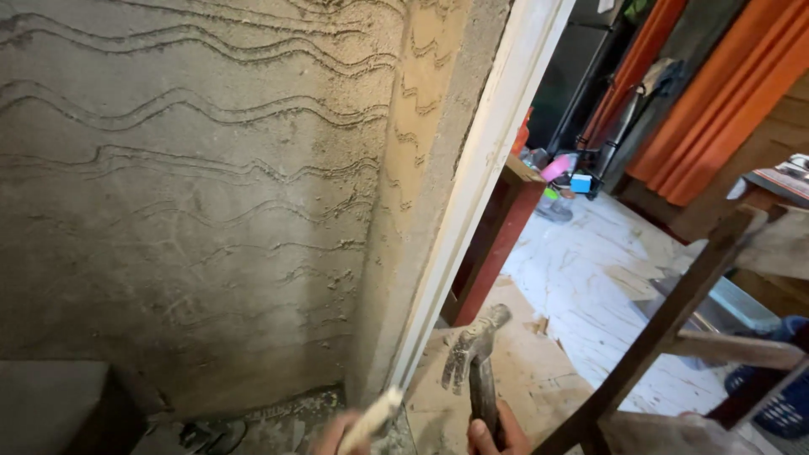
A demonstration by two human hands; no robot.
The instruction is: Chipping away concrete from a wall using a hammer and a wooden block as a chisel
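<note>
Head view showed the right hand [493,434] low at the bottom edge, fingers wrapped tight round the handle of a mortar-crusted hammer [474,354], its head raised and tilted toward the white door frame [480,168]. Just left of it, the left hand [333,436] was barely in frame, closed on a pale, blurred chisel [371,420] angled toward the foot of the rough scored plaster wall [194,185]. Beyond lay a littered white floor [590,286].
</note>
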